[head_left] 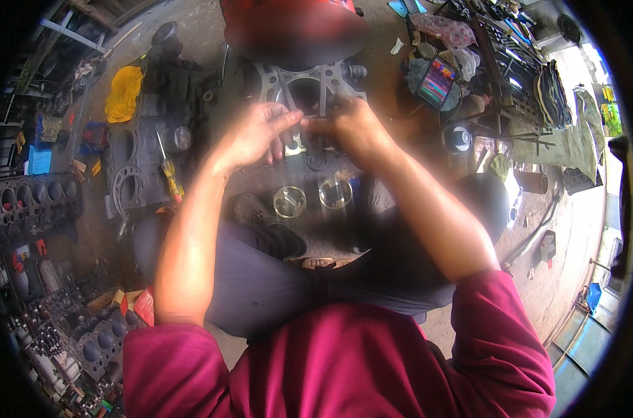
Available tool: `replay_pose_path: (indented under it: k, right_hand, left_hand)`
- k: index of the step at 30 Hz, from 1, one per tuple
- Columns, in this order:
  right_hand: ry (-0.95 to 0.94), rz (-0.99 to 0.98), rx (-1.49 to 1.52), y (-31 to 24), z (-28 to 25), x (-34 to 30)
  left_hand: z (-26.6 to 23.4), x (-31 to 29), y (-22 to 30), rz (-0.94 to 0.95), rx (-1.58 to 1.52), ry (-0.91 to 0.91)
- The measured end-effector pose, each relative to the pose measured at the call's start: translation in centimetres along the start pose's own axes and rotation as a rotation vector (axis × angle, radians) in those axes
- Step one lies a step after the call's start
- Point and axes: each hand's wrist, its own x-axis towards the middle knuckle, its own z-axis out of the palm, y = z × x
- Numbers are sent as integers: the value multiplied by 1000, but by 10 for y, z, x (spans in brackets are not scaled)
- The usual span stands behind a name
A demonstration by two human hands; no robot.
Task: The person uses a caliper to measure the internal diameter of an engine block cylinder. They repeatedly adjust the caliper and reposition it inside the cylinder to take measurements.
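My left hand (261,130) and my right hand (353,129) meet above a pale metal engine part (269,80) with a large round opening. The fingers of both are drawn into pinches, and the tips nearly touch. Whatever lies between them is too small and blurred to name. Two narrow light strips (322,94) run up from near my fingers across the opening. Closer to me, below my hands, lie two round metal pieces, a left one (290,202) and a right one (335,192), that look like pistons.
A large red, blurred object (292,17) looms beyond the engine part. Engine blocks (31,198) and a yellow cloth (124,94) are on the left. To the right are a lit phone (438,82), plastic bags (444,29) and a metal rack with tools. My bent legs frame the near floor.
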Motion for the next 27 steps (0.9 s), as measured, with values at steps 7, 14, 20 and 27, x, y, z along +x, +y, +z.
replay_pose_path:
  k: [7,14,20,27]
  right_hand:
    - [-2,-14,-26,2,-1,0]
    - [7,-6,-102,3,-2,-1]
    - [11,22,3,1,0,1]
    - [-3,9,9,-1,0,0]
  left_hand:
    - [-1,0,0,-17,5,-12]
    - [0,2,0,-12,0,-13]
    - [0,-1,3,1,7,-7]
    - [0,0,0,-5,6,-5]
